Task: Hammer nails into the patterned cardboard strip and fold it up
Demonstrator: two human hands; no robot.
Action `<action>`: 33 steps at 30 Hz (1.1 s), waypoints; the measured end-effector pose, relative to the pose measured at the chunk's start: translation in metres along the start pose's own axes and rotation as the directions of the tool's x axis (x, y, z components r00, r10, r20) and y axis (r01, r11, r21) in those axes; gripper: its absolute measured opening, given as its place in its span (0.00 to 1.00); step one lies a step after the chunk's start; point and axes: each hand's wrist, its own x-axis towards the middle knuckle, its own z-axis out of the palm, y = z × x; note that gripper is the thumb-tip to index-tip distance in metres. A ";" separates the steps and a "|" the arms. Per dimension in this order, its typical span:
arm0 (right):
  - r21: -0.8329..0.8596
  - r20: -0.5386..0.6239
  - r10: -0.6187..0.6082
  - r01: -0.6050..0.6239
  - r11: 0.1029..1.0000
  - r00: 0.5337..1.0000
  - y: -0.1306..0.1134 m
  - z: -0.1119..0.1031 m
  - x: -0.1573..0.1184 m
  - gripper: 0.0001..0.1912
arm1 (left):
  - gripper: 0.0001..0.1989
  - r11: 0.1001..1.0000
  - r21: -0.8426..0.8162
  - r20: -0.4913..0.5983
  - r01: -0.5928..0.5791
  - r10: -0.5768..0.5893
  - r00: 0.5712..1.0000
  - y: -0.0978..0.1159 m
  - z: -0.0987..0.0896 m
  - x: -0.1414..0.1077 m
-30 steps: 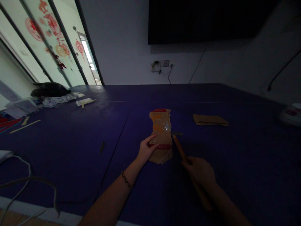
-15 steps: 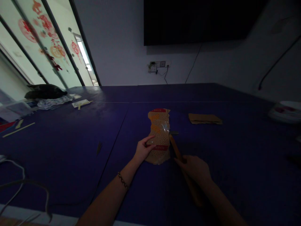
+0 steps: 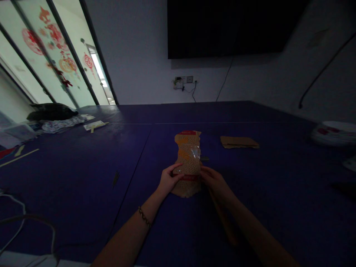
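Note:
A torn piece of brown patterned cardboard (image 3: pixel 188 165), with red bands, orange print and a shiny strip of clear tape, lies on the dark blue table. My left hand (image 3: pixel 168 181) grips its left edge, thumb and fingers over the top. At the right edge my right hand (image 3: pixel 214 180) is closed, its fingertips on the cardboard's border. Beneath that hand and wrist runs a long wooden stick (image 3: pixel 224 220), its upper end hidden. A small thin greyish piece (image 3: pixel 205 158) shows just beyond the right fingers.
A folded brown cardboard piece (image 3: pixel 239 142) lies right of centre. Several thin dark sticks (image 3: pixel 115 179) lie to the left. Cables (image 3: pixel 26 217) run at the lower left. A black bag (image 3: pixel 52 111) and plastic boxes sit at the far left, a white bowl (image 3: pixel 336 132) at the right.
My right hand has let go of the wooden stick's middle and moved forward to the cardboard's right edge. The left hand keeps its place on the cardboard. The view has shifted slightly.

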 end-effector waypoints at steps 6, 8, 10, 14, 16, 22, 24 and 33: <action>0.222 0.027 0.009 -0.014 0.975 1.000 0.014 0.015 0.009 0.18 | 0.16 1.000 0.011 -0.059 0.013 -0.013 0.998 0.004 -0.002 0.000; 0.225 0.016 0.007 -0.011 0.974 1.000 0.016 0.015 0.007 0.18 | 0.14 0.999 -0.034 -0.095 0.019 -0.022 0.995 0.005 -0.002 0.000; 0.255 0.004 0.018 -0.018 0.967 1.000 0.016 0.014 0.004 0.18 | 0.16 0.996 -0.081 -0.133 0.030 -0.040 0.990 0.006 -0.003 -0.002; 0.290 -0.001 0.047 -0.045 0.956 0.999 0.015 0.013 0.004 0.16 | 0.19 0.993 -0.110 -0.256 0.034 -0.061 0.965 0.008 -0.005 -0.003; 0.294 0.003 0.048 -0.046 0.955 0.999 0.014 0.013 0.005 0.15 | 0.19 0.998 -0.068 -0.347 0.011 -0.034 0.937 0.012 -0.007 0.000; 0.311 0.032 0.072 -0.079 0.947 0.997 0.010 0.013 0.003 0.15 | 0.10 0.969 0.243 -0.269 0.033 0.035 0.962 0.032 -0.048 0.025; 0.294 0.015 0.078 -0.079 0.953 0.997 0.009 0.013 0.002 0.15 | 0.07 0.893 0.442 -0.279 0.085 0.047 0.959 0.036 -0.076 0.028; 0.186 -0.014 0.061 -0.058 0.981 0.998 0.015 0.013 0.003 0.15 | 0.06 0.575 0.533 -0.672 0.621 -0.159 0.723 0.021 -0.213 -0.021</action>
